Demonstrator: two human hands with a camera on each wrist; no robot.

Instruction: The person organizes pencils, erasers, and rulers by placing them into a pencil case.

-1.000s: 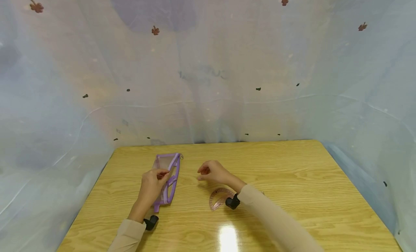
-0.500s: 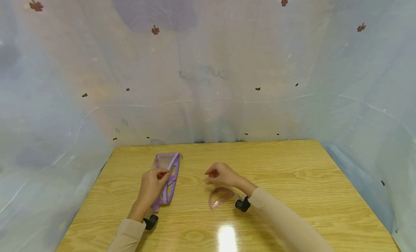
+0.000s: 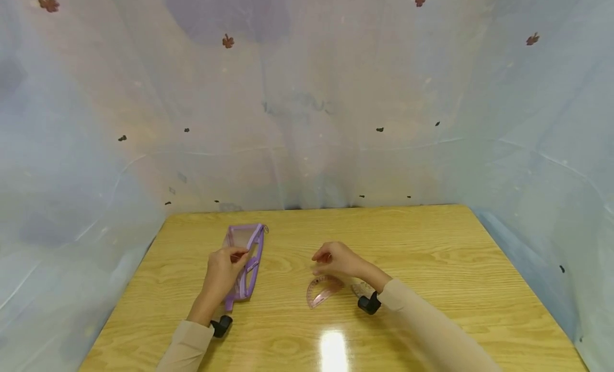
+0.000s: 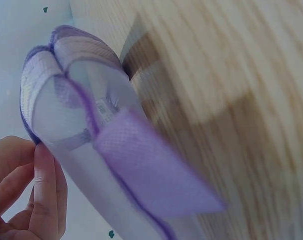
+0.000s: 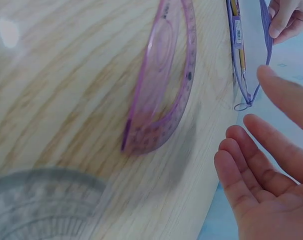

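A pastel cloth backdrop (image 3: pixel 307 95) hangs behind a wood-grain desk (image 3: pixel 431 255), where a person attends to a purple zip pencil case (image 3: pixel 245 236), lying toward the left with its mouth parted. The left hand (image 3: pixel 221 271) pinches the left edge of that opening. The right hand (image 3: pixel 342 263), with nothing visible in its grasp, hangs above the desk just beyond a pink protractor (image 5: pixel 154 75), fingers bent and thumb a moderate gap away. Over the past second it has drawn off to the right, away from the case, exposing more of a clear protractor (image 5: pixel 46 202) beside its wrist. The shift appears to leave the left hand minding the opening while the right is free, near both protractors.

The right wrist view brings out the clear protractor's graduated arc, partly covered by the wrist in the head view. The left wrist view shows neither protractor but brings close a purple fabric tab (image 4: pixel 156 167). Both wrist views show a small barcode label (image 5: pixel 238 32) at the case, unreadable from the head.
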